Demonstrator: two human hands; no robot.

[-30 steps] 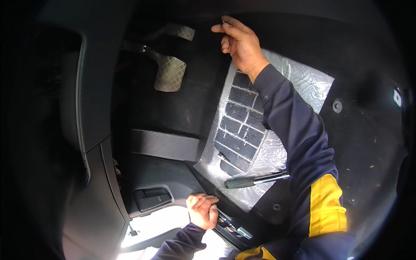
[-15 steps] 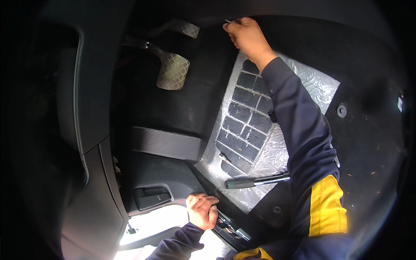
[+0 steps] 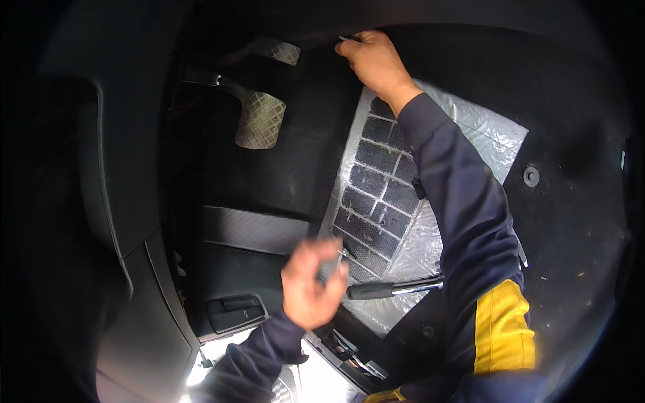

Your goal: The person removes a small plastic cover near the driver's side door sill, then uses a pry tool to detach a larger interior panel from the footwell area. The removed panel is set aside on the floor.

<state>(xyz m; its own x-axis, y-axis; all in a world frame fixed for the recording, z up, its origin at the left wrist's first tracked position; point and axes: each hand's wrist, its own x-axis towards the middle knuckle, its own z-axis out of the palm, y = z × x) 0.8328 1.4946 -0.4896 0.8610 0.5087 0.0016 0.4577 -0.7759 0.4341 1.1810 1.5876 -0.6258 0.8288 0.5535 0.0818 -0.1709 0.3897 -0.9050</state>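
My right hand (image 3: 377, 64) is at the far end of the footwell, fingers closed in a pinch on a small thin grey piece (image 3: 346, 38) beside the carpet's edge. Most of that piece is hidden by the fingers. Blurred by motion, my left hand (image 3: 312, 285) hovers over the near left edge of the silvery floor mat (image 3: 494, 131) with thumb and fingers apart, and nothing shows in its grasp. Close to its fingertips a small metal bit (image 3: 346, 254) lies on the mat's dark ribbed pad. A ratchet wrench (image 3: 393, 289) with a dark grip lies across the mat, partly under my right sleeve.
Two pedals, a large one (image 3: 261, 121) and a smaller one (image 3: 279, 51), hang at the far left. A ridged footrest (image 3: 255, 230) and a lever in a recess (image 3: 236, 313) sit nearer. A round fastener (image 3: 531, 176) is in the dark carpet at right.
My left hand has left the door sill and moved up and right over the mat, its fingers spreading. My right hand stays at the far edge, shifted slightly left in view.
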